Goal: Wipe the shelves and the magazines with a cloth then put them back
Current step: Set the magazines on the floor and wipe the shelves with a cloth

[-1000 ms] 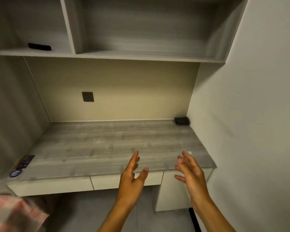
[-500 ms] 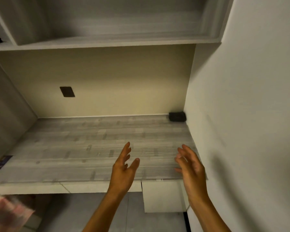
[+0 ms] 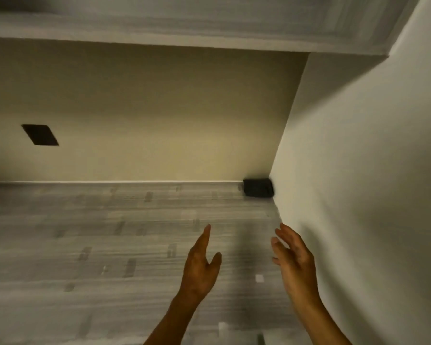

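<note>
My left hand (image 3: 201, 263) is raised over the grey wood-grain desk top (image 3: 97, 245), fingers straight and thumb spread, holding nothing. My right hand (image 3: 292, 257) hovers beside it near the right wall, fingers loosely spread and empty. A grey shelf (image 3: 184, 33) runs across the top of the view, seen from below. No cloth or magazine is in view.
A small black object (image 3: 258, 187) sits in the desk's back right corner against the white side wall (image 3: 371, 183). A dark square plate (image 3: 40, 134) is set in the beige back wall at the left.
The view has moved closer and to the right over the desk. The desk's front edge, drawers and the pink checked cloth at lower left have left the view. Both hands stay open and empty.
</note>
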`<state>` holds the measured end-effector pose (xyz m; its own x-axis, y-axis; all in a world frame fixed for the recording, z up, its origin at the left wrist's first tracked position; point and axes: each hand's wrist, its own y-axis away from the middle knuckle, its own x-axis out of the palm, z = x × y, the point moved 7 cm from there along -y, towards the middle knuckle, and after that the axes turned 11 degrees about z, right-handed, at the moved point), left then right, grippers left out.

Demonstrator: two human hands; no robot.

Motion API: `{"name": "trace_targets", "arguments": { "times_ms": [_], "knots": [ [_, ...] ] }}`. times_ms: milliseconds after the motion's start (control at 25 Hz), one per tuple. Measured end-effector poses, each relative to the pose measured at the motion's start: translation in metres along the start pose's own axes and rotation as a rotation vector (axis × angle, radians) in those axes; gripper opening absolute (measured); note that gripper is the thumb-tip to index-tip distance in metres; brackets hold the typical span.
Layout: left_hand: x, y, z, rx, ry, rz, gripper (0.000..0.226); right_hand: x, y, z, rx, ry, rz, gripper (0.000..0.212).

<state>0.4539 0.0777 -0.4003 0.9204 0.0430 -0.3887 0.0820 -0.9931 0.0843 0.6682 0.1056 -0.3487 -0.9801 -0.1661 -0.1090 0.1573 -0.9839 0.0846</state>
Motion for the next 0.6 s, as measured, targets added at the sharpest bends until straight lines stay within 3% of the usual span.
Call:
{"name": "trace_targets", "arguments": {
  "times_ms": [240, 400, 600],
  "knots": [
    [0.009, -0.123, 0.076, -0.058, -0.181, 0.097, 0.072, 0.013, -0.131, -0.051, 0.073, 0.256, 0.021, 0.046],
    [0.006, -0.177, 0.132, -0.176, -0.244, 0.069, 0.079, 0.019, -0.232, -0.088, 0.094, 0.475, 0.124, 0.052],
    [0.021, -0.207, 0.195, -0.374, -0.789, 0.376, 0.107, 0.028, -0.311, -0.152, 0.146, 0.671, 0.210, 0.063]
  ]
}}
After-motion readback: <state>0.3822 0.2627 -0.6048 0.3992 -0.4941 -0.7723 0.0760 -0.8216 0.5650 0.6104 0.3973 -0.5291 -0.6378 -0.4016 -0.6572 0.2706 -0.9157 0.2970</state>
